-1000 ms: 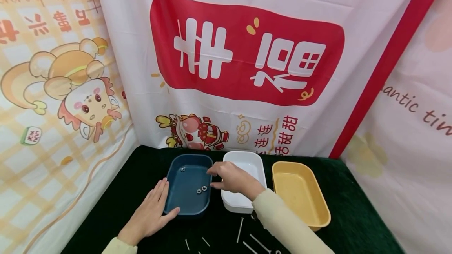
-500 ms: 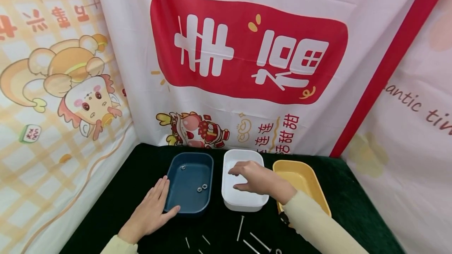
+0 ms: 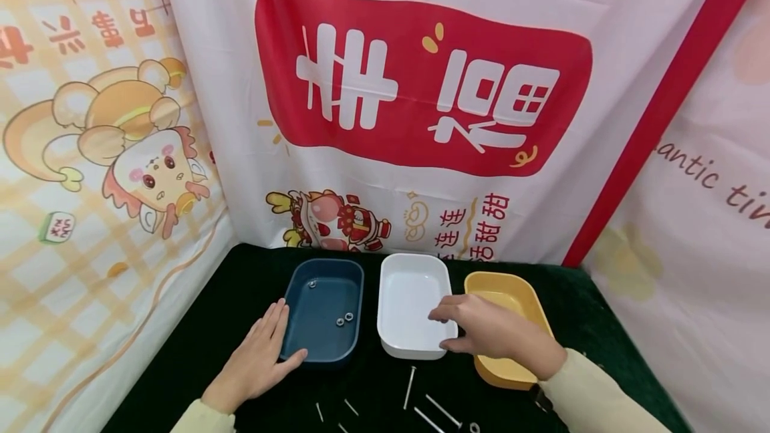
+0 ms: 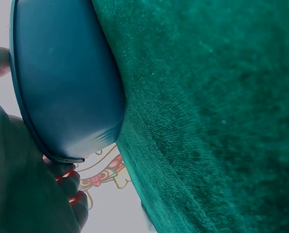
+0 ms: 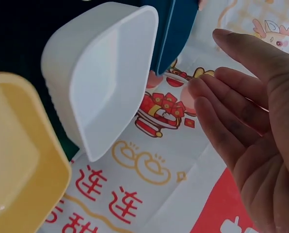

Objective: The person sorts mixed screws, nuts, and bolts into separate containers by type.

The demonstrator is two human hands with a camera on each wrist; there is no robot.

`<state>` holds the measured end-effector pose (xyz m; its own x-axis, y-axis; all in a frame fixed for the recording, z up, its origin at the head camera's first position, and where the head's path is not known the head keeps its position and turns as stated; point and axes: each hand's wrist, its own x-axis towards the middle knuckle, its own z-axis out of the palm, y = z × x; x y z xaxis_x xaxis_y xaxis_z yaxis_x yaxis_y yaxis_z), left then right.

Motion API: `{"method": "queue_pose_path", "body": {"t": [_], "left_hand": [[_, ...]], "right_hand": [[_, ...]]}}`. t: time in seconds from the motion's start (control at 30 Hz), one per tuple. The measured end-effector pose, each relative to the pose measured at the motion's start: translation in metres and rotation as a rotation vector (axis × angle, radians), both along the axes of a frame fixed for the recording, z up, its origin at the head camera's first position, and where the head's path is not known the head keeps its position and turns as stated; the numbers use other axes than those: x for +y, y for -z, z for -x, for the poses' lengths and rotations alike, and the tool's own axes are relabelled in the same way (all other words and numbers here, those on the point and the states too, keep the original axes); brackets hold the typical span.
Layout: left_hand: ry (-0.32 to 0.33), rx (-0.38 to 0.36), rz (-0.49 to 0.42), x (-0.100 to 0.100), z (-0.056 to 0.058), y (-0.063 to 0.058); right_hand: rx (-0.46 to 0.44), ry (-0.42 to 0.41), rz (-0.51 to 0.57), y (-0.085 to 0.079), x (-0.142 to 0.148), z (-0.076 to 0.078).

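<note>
My left hand [image 3: 255,359] lies with straight fingers along the left rim of a blue plastic bin [image 3: 315,343], thumb at its front edge. Three small metal nuts sit in that bin, one nut [image 3: 312,284] toward the back and a close pair nearer the front. In the left wrist view, the fingers touch the outside of the blue bin [image 4: 67,73]. My right hand [image 3: 496,331] hovers over the right edge of a white bin [image 3: 409,289] and part of a yellow bin [image 3: 505,376]. Its fingers are relaxed, with nothing between the thumb and fingers [image 5: 227,116] in the right wrist view.
On the dark green cloth [image 3: 198,326] in front of the bins lie several loose screws, among them a long screw [image 3: 409,387] and a short one [image 3: 351,407]. A metal ring [image 3: 474,427] is cut by the bottom edge. A printed curtain [image 3: 421,212] hangs behind the bins.
My right hand has moved right, from beside the blue bin across the white bin to its right edge. The left hand stays at the blue bin. The three nuts have not moved.
</note>
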<state>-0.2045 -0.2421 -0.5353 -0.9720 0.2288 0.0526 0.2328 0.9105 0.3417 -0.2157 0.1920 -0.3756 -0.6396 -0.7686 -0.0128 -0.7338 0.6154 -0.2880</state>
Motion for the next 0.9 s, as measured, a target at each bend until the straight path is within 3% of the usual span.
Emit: {"method": "queue_pose_path", "body": {"t": [0.33,0.57,0.9], "left_hand": [[0.001,-0.007,0.005,-0.001,0.0,-0.001],[0.0,-0.004,0.004,0.0,0.0,-0.001],[-0.006,-0.007,0.017,0.0,0.0,0.0]], "right_hand": [[-0.126,0.083,-0.019,0.01,0.033,-0.023],[-0.174,0.074,-0.044,0.035,0.048,-0.037],[-0.337,0.158,-0.048,0.074,0.061,-0.052]]}}
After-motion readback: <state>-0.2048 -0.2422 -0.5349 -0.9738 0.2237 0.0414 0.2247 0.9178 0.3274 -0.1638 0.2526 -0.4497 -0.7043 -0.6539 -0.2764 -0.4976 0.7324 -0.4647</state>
